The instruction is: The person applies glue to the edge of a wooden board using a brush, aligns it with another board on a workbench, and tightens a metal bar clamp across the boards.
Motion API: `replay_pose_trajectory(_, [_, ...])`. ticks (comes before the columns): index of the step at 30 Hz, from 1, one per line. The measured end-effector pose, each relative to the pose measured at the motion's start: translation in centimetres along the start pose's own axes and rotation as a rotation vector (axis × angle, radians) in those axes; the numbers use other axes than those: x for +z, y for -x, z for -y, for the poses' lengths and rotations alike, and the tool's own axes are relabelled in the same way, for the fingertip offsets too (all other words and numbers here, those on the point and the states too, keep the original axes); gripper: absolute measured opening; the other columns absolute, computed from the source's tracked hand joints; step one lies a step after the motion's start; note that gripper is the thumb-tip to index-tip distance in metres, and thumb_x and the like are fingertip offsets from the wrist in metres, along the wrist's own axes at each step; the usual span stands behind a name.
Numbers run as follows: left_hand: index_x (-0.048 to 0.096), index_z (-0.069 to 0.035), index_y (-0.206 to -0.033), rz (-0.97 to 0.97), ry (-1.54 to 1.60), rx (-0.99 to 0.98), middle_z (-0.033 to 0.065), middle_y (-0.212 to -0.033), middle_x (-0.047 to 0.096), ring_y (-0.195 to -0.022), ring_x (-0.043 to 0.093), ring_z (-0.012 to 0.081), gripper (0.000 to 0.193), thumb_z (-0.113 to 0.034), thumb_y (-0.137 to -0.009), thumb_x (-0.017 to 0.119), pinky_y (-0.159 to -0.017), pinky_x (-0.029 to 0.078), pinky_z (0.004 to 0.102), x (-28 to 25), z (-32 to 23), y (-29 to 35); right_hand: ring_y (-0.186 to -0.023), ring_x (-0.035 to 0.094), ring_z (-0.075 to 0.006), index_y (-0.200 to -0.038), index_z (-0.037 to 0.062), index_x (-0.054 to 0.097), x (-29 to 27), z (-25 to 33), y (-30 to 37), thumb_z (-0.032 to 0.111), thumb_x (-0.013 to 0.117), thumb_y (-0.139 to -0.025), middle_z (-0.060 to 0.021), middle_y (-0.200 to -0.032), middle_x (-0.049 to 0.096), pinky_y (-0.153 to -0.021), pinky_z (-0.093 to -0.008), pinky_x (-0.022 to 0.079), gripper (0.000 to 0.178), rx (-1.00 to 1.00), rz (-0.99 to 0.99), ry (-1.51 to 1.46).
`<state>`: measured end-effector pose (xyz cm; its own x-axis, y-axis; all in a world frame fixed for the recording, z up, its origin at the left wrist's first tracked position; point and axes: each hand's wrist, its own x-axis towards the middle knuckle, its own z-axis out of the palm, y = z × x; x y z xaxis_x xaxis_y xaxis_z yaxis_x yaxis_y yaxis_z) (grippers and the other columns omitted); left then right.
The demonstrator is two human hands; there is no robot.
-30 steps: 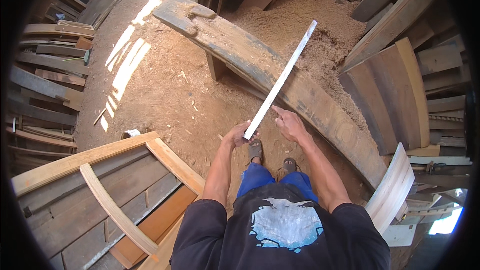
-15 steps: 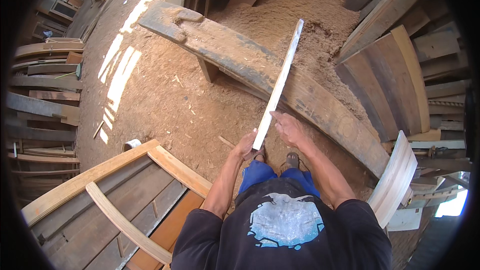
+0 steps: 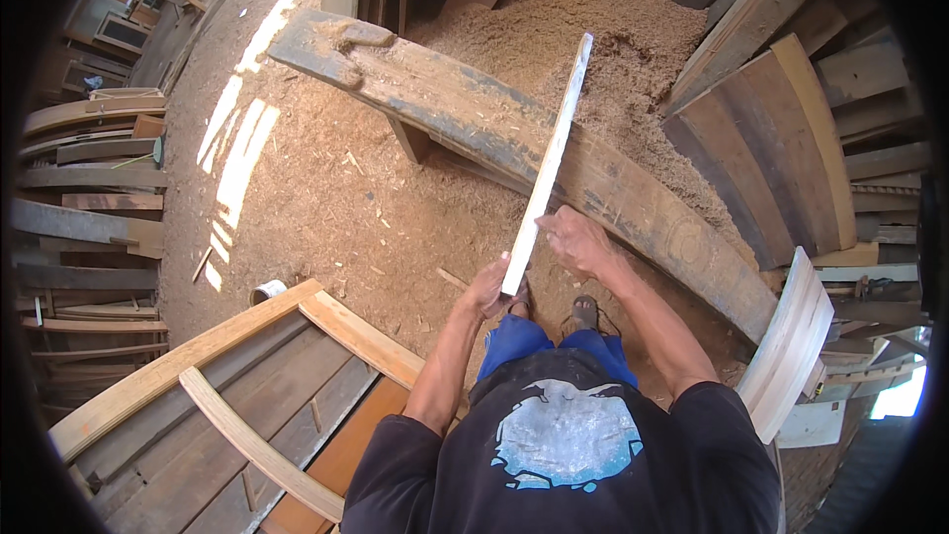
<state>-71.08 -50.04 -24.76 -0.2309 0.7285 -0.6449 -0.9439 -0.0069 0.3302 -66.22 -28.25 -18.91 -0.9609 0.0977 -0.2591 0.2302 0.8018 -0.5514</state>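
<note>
A long, narrow, pale wooden strip (image 3: 550, 168) slants up and away from my body, its far end over the bench plank. My left hand (image 3: 488, 287) is closed around its near end, with the thumb along the side. Just right of the strip is my right hand (image 3: 575, 240), its fingers curled and the index fingertip touching the strip's edge. Whatever its fingers may hold is hidden. Beneath the strip, a thick, worn plank bench (image 3: 465, 104) runs diagonally, dusted with sawdust.
A wooden frame (image 3: 183, 371) with panels lies at lower left, beside a small white can (image 3: 268, 291). Boards (image 3: 771, 148) lean at the right, with a pale panel (image 3: 788, 346) nearer me. Sawdust (image 3: 593, 15) is heaped behind the bench. Stacked timber (image 3: 94, 178) lines the left.
My right hand has shifted slightly up and right along the strip, its fingers more curled. The strip stays in my left hand, almost unmoved. The whole view has turned slightly.
</note>
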Motion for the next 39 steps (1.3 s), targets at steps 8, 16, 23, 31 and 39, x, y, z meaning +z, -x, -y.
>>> replay_pose_trajectory(8, [0.057, -0.001, -0.101, -0.022, -0.083, 0.009, 0.003, -0.064, 0.052, -0.053, 0.05, 0.0143, 0.051, -0.049, -0.099, 0.038, -0.048, 0.043, 0.0261, 0.7, 0.3, 0.1, -0.093, 0.058, -0.0346, -0.111, 0.006, 0.065, -0.5, 1.2, -0.1, 0.007, 0.049, -0.082, -0.0185, -0.093, 0.058, -0.081, -0.0425, 0.047, 0.034, -0.042, -0.031, -0.194])
replay_pose_trajectory(16, [0.056, -0.008, -0.089, -0.168, -0.458, 0.051, 0.0018, -0.065, 0.054, -0.05, 0.049, 0.012, 0.047, -0.046, -0.101, 0.032, -0.046, 0.041, 0.0256, 0.3, 0.6, -0.1, -0.091, 0.06, -0.0364, -0.103, 0.003, 0.067, -1.8, 0.9, -3.1, 0.008, 0.05, -0.076, -0.0203, -0.088, 0.061, -0.083, -0.0433, 0.047, 0.031, -0.051, 0.069, -0.061])
replay_pose_trajectory(23, [0.057, -0.008, -0.095, -0.118, -0.329, 0.024, 0.0019, -0.066, 0.055, -0.05, 0.05, 0.0115, 0.047, -0.047, -0.101, 0.033, -0.043, 0.041, 0.0243, 0.0, 0.7, -0.7, -0.091, 0.058, -0.0371, -0.115, 0.0053, 0.062, -1.1, 2.0, 0.1, 0.008, 0.049, -0.077, -0.0207, -0.09, 0.06, -0.083, -0.0444, 0.046, 0.041, -0.15, 0.079, -0.22])
replay_pose_trajectory(31, [0.056, -0.005, -0.107, 0.04, -0.01, -0.018, 0.0034, -0.072, 0.056, -0.053, 0.052, 0.0135, 0.048, -0.049, -0.098, 0.04, -0.042, 0.043, 0.0249, 1.2, 0.1, 0.8, -0.083, 0.056, -0.0348, -0.13, 0.014, 0.054, -2.6, 1.4, 2.7, 0.009, 0.049, -0.08, -0.0185, -0.086, 0.054, -0.076, -0.0439, 0.045, 0.05, -0.031, 0.065, -0.117])
replay_pose_trajectory(39, [0.053, 0.004, -0.103, 0.096, -0.065, -0.081, 0.0071, -0.061, 0.051, -0.05, 0.05, 0.0177, 0.057, -0.051, -0.095, 0.043, -0.045, 0.04, 0.0284, 0.0, 1.8, 4.9, -0.092, 0.058, -0.0345, -0.135, 0.0135, 0.049, -4.1, -4.3, 1.1, 0.01, 0.047, -0.085, -0.017, -0.099, 0.059, -0.08, -0.0423, 0.047, 0.05, 0.365, -0.091, 0.041])
